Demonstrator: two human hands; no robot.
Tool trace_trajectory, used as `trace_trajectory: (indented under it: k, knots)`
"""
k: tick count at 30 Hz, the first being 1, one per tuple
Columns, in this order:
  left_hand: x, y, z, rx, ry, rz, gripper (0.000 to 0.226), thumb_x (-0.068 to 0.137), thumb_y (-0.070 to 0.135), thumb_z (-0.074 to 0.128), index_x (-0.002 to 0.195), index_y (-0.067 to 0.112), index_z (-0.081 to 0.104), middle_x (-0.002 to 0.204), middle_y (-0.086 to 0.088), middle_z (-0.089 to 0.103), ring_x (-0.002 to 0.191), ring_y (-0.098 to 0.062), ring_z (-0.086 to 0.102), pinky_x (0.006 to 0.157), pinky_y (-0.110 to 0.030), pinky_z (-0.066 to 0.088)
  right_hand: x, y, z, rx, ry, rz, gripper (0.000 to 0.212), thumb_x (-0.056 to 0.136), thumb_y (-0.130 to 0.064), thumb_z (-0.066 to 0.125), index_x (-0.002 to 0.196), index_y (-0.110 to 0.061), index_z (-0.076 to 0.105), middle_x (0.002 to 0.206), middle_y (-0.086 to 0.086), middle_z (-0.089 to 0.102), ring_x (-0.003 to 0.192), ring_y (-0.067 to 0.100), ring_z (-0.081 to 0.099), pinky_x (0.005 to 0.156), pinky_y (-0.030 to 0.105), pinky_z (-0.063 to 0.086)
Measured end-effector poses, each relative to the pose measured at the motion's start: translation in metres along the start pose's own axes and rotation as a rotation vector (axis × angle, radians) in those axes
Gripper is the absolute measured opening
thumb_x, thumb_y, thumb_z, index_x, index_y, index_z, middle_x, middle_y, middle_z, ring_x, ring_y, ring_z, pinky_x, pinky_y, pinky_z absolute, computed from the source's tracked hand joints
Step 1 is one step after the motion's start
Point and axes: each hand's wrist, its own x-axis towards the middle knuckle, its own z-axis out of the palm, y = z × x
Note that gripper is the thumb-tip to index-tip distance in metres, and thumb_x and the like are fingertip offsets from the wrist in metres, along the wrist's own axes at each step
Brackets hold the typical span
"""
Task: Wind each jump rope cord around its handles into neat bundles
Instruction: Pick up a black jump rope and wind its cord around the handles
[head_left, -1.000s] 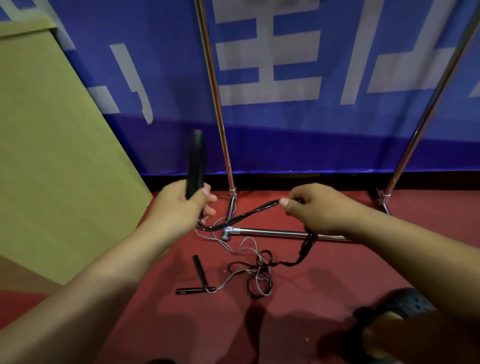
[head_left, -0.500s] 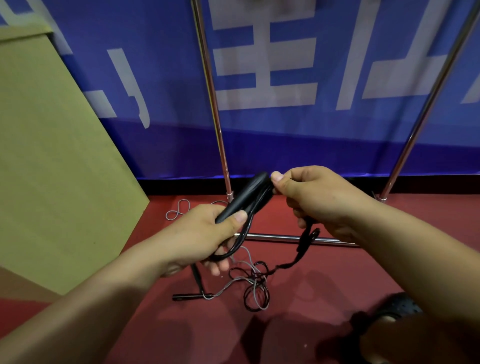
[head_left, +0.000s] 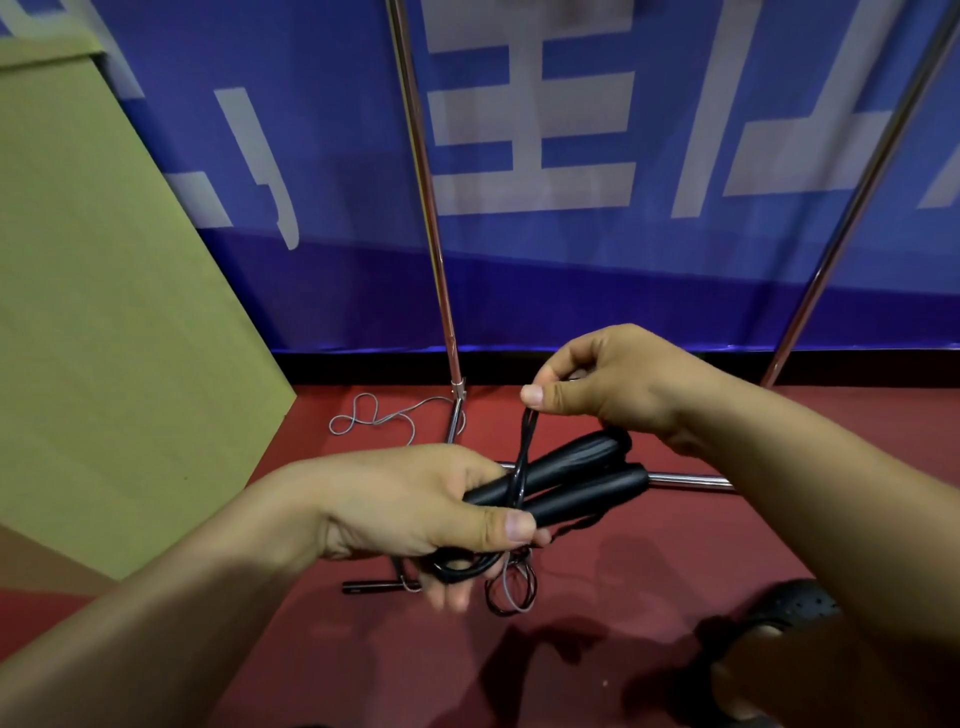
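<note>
The left hand (head_left: 415, 506) grips two black handles (head_left: 576, 480) side by side, thumb pressed along the near one, so that they point right and slightly away above the red floor (head_left: 649, 597). The right hand (head_left: 618, 384), just above and beyond the far ends of the handles, pinches the black cord (head_left: 525, 457) between thumb and forefinger; the cord drops from that pinch and crosses over the handles near the left hand's fingers. That looks like one of the first turns, for no stack of wraps shows on the handles, and a loose loop of the same cord hangs below the left hand, where more black cord lies tangled on the floor. So the first bundle is judged barely begun: most of this cord remains to be wound and its end tucked in. A second rope is untouched: its grey cord (head_left: 384, 415) curls on the floor at the far left near the foot of a metal stand (head_left: 441, 291), and a thin dark handle (head_left: 371, 588) lies on the floor at the near left, partly hidden by the left hand. Grey and black strands overlap in the loops below the hands, so some untangling probably lies ahead. Behind all this hangs a blue banner (head_left: 571, 291), with a green board (head_left: 104, 312) leaning at the left.
</note>
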Motion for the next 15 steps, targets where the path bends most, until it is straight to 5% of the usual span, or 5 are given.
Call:
trace_trajectory:
  k: [4, 8, 12, 15]
  knots:
    - [0.001, 0.003, 0.003, -0.099, -0.031, 0.058, 0.036, 0.092, 0.04, 0.066, 0.109, 0.008, 0.061, 0.075, -0.006, 0.062, 0.07, -0.026, 0.071, 0.061, -0.031, 0.059, 0.003, 0.002, 0.001, 0.223, -0.162, 0.173, 0.017, 0.079, -0.028, 0.076, 0.083, -0.012, 0.07, 0.055, -0.008, 0.051, 0.047, 0.006, 0.041, 0.043, 0.018, 0.037]
    - [0.0, 0.002, 0.002, -0.229, -0.066, 0.122, 0.038, 0.079, 0.044, 0.069, 0.103, 0.016, 0.065, 0.081, -0.009, 0.067, 0.069, -0.025, 0.072, 0.06, -0.032, 0.059, 0.004, 0.002, 0.001, 0.595, -0.256, 0.296, 0.01, 0.087, -0.024, 0.066, 0.081, -0.017, 0.062, 0.065, 0.0, 0.051, 0.047, 0.01, 0.049, 0.044, 0.02, 0.046]
    - [-0.003, 0.008, 0.003, -0.394, 0.006, 0.207, 0.038, 0.075, 0.044, 0.067, 0.102, 0.018, 0.065, 0.084, -0.013, 0.071, 0.06, -0.021, 0.07, 0.047, -0.026, 0.055, 0.006, 0.011, 0.017, 0.509, -0.261, 0.259, 0.018, 0.092, -0.03, 0.062, 0.075, -0.023, 0.062, 0.066, -0.001, 0.055, 0.064, 0.014, 0.046, 0.068, 0.033, 0.04]
    - [-0.001, 0.016, 0.004, -0.426, 0.212, 0.257, 0.044, 0.075, 0.043, 0.058, 0.105, 0.01, 0.058, 0.071, -0.007, 0.067, 0.047, -0.014, 0.061, 0.036, -0.02, 0.046, 0.005, 0.013, 0.03, 0.431, -0.24, 0.287, 0.039, 0.097, -0.031, 0.052, 0.06, -0.024, 0.063, 0.063, -0.006, 0.053, 0.058, 0.01, 0.042, 0.068, 0.03, 0.044]
